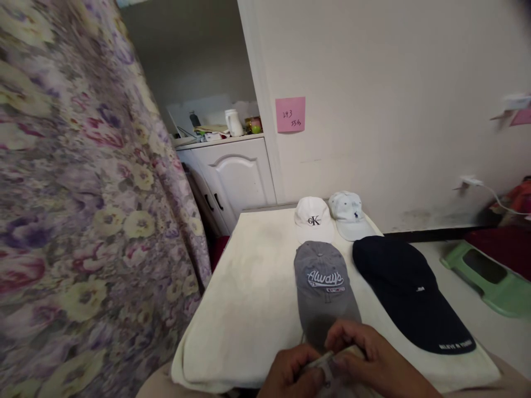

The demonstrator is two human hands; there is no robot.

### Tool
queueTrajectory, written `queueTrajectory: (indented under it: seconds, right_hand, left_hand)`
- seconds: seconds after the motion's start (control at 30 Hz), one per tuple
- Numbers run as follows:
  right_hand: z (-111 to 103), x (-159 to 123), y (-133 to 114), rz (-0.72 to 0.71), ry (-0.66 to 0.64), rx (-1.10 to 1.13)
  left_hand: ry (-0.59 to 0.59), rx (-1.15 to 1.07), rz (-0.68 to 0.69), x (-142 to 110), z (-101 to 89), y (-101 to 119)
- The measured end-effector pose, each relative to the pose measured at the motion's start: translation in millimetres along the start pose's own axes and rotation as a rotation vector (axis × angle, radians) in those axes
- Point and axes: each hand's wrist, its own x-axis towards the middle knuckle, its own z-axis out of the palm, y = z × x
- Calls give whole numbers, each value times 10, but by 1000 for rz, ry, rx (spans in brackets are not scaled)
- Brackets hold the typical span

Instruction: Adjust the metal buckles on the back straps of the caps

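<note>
A grey cap (pixel 323 287) with "Always" lettering lies in the middle of a white cloth-covered table (pixel 249 298), its brim toward me. At the brim's near edge, my left hand (pixel 290 371) and my right hand (pixel 369 359) meet with fingers curled and pinched together on a small pale object I cannot identify. A navy cap (pixel 409 290) lies to the right of the grey one. Behind them sit a white cap (pixel 313 219) with a black logo and a light blue cap (pixel 348 215).
A floral curtain (pixel 83 210) hangs along the left side. A white cabinet (pixel 232 177) with clutter on top stands in the back alcove. A pink sticky note (pixel 290 114) is on the wall. A green plastic stool (pixel 485 273) lies on the floor at right.
</note>
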Motion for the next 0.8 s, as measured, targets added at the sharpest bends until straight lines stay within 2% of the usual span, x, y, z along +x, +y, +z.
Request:
queueTrajectory:
  seconds: [0.13,0.23,0.33,0.47,0.6,0.7,0.8]
  right_hand:
    - [27,48,-129,-42,-1,2]
    - [120,89,-185,-49,-6,173]
    - [250,94,-164,-50,-15,273]
    - [368,62,-73,-111,-17,268]
    - [380,19,-41,-136,35,208]
    - [354,-4,-56,-118,51,157]
    - [338,-13,-61,-94,26,216]
  left_hand:
    - [8,-226,47,-5,-51,143]
    - [36,-393,106,-72,-51,308]
    - [83,-450,137,-176,-40,410]
    - [128,-407,141,-238,-14,369]
    - [204,-385,177,-218,40,289]
    - [189,-364,168,-238,51,260]
    - [150,-190,194,-281,9,214]
